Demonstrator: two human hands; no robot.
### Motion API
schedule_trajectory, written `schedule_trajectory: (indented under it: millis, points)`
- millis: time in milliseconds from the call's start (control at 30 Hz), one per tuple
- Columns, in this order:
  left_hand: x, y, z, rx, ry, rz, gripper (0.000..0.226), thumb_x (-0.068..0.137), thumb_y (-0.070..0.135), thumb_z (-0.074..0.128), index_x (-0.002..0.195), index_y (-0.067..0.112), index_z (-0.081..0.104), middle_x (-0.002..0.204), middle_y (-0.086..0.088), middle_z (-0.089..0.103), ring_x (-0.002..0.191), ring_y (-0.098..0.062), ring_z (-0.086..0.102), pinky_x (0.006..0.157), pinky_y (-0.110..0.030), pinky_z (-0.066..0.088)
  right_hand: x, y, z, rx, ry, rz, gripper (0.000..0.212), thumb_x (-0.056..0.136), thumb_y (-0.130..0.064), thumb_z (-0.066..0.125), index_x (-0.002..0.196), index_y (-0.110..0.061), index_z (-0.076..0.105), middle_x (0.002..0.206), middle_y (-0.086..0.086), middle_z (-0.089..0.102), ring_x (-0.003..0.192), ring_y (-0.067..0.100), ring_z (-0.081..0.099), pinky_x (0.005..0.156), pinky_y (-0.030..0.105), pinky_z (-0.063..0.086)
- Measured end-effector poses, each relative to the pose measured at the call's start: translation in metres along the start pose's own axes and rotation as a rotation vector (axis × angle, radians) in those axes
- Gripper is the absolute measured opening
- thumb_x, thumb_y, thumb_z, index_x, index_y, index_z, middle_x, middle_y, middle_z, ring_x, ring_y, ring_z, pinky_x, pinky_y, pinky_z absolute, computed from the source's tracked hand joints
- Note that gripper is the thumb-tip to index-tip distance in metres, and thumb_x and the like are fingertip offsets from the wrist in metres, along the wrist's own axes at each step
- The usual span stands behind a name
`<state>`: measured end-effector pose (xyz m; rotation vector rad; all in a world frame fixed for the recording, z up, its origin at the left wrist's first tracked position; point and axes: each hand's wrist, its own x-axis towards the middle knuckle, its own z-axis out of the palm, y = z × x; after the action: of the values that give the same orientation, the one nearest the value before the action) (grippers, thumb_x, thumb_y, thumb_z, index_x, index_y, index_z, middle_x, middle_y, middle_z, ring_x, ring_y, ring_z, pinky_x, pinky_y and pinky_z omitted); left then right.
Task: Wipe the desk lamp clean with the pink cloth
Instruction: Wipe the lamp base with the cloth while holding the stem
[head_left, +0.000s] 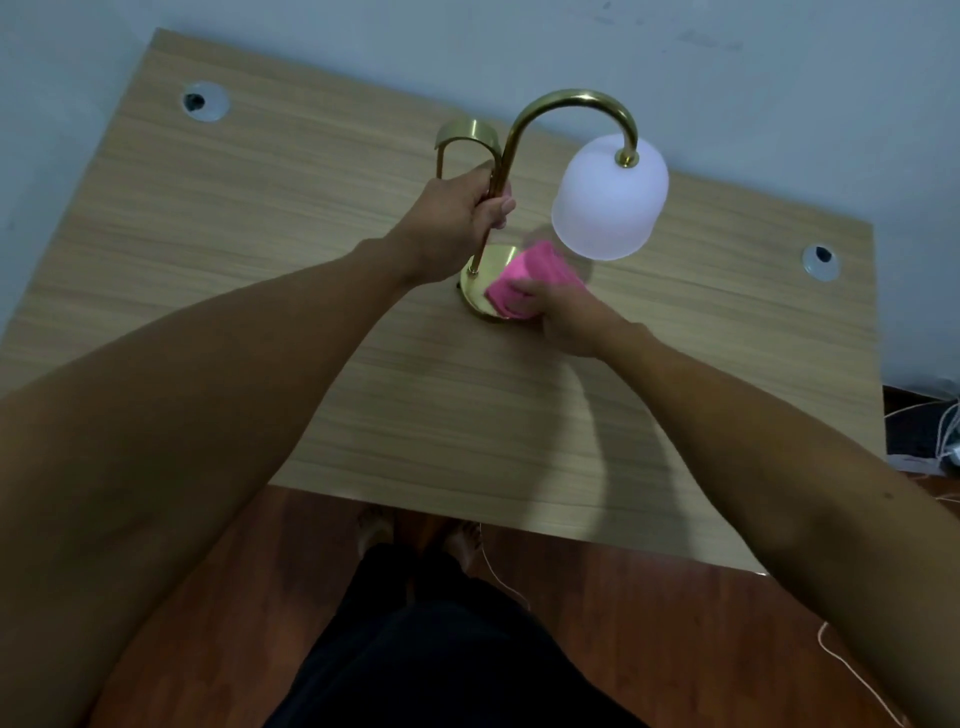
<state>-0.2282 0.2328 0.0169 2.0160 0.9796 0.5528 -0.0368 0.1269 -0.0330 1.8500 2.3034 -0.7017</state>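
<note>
A brass desk lamp (566, 101) stands in the middle of a wooden desk (208, 249), with a curved gold neck and a frosted white shade (610, 200) hanging on the right. My left hand (454, 223) is closed around the lamp's upright stem. My right hand (569, 317) holds a bunched pink cloth (524, 280) pressed onto the round gold base (480, 283), covering its right half. A gold arched handle (465, 132) rises behind the stem.
Two round cable holes sit in the desk, one far left (205, 101), one right (821, 262). A pale wall runs close behind the desk. White cables (935, 431) lie on the red-brown floor at the right, past the desk's edge.
</note>
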Motion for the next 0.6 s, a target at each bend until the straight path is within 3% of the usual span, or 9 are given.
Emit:
schedule_trajectory:
  millis: [67,133,200,267,333,400,433,500,600]
  points:
    - [0.0,0.001,-0.001,0.011,-0.001,0.005,0.023,0.106,0.027,0.05,0.111,0.007,0.062,0.095,-0.006,0.072,0.081,-0.003,0.062,0.065,-0.002,0.043,0.012,0.008,-0.006,-0.076,0.064,0.057,0.042,0.104,-0.011,0.054,0.146,-0.017,0.056,0.153,0.013,0.048,0.14,0.026,0.042,0.121,0.035,0.025]
    - [0.001,0.002,-0.001,0.024,-0.004,0.014,0.024,0.106,0.026,0.05,0.111,0.007,0.062,0.095,-0.006,0.071,0.079,0.003,0.06,0.064,-0.002,0.041,0.033,0.005,0.003,0.073,0.089,0.141,0.043,0.104,-0.021,0.054,0.147,-0.018,0.053,0.149,0.015,0.05,0.135,0.025,0.048,0.12,0.039,0.035]
    - [0.001,0.003,0.0,0.03,-0.001,0.013,0.023,0.106,0.025,0.05,0.112,0.006,0.062,0.094,-0.006,0.071,0.077,0.004,0.059,0.063,-0.002,0.041,0.038,-0.012,0.008,0.091,0.1,0.104,0.043,0.102,-0.013,0.052,0.145,-0.017,0.053,0.138,0.015,0.056,0.122,0.028,0.057,0.109,0.042,0.051]
    - [0.001,0.003,-0.001,0.023,0.007,0.01,0.023,0.106,0.025,0.051,0.112,0.005,0.062,0.095,-0.008,0.071,0.078,0.003,0.06,0.064,-0.002,0.041,0.028,-0.013,0.013,0.144,0.109,0.04,0.039,0.102,-0.003,0.052,0.139,-0.013,0.059,0.126,0.013,0.063,0.106,0.027,0.062,0.092,0.034,0.059]
    - [0.0,0.003,-0.001,0.015,0.006,0.007,0.023,0.106,0.024,0.051,0.112,0.005,0.062,0.096,-0.009,0.072,0.079,-0.003,0.062,0.064,-0.002,0.041,0.011,-0.005,0.006,0.136,0.048,0.004,0.045,0.101,0.0,0.053,0.144,-0.015,0.058,0.141,0.014,0.059,0.122,0.03,0.057,0.107,0.039,0.051]
    - [0.0,0.003,0.0,0.013,0.0,0.009,0.023,0.106,0.025,0.051,0.113,0.005,0.061,0.097,-0.009,0.072,0.084,-0.009,0.064,0.065,-0.003,0.042,0.001,0.005,-0.006,0.106,0.02,0.028,0.049,0.102,-0.001,0.053,0.148,-0.018,0.055,0.158,0.012,0.046,0.145,0.032,0.041,0.125,0.042,0.029]
    - [0.0,0.002,0.0,0.014,-0.001,0.011,0.023,0.106,0.025,0.051,0.113,0.006,0.061,0.097,-0.008,0.071,0.085,-0.01,0.064,0.066,-0.003,0.043,0.007,0.016,-0.006,0.1,0.05,0.048,0.047,0.102,-0.001,0.051,0.146,-0.014,0.057,0.159,0.013,0.045,0.147,0.026,0.039,0.127,0.034,0.024]
    - [0.0,0.002,0.0,0.016,0.001,0.01,0.022,0.106,0.025,0.051,0.112,0.007,0.061,0.097,-0.007,0.071,0.083,-0.005,0.063,0.067,-0.002,0.043,0.027,0.02,-0.009,0.096,0.102,0.065,0.041,0.104,-0.007,0.043,0.143,-0.007,0.057,0.149,0.021,0.052,0.136,0.02,0.046,0.115,0.022,0.03]
    - [0.002,0.0,0.001,0.03,0.011,0.01,0.02,0.106,0.024,0.051,0.11,0.008,0.061,0.093,-0.004,0.07,0.078,0.003,0.06,0.065,-0.002,0.042,0.061,0.015,-0.002,0.089,0.06,0.087,0.057,0.097,-0.011,0.038,0.15,-0.028,0.048,0.15,0.015,0.053,0.136,0.036,0.05,0.113,0.047,0.043]
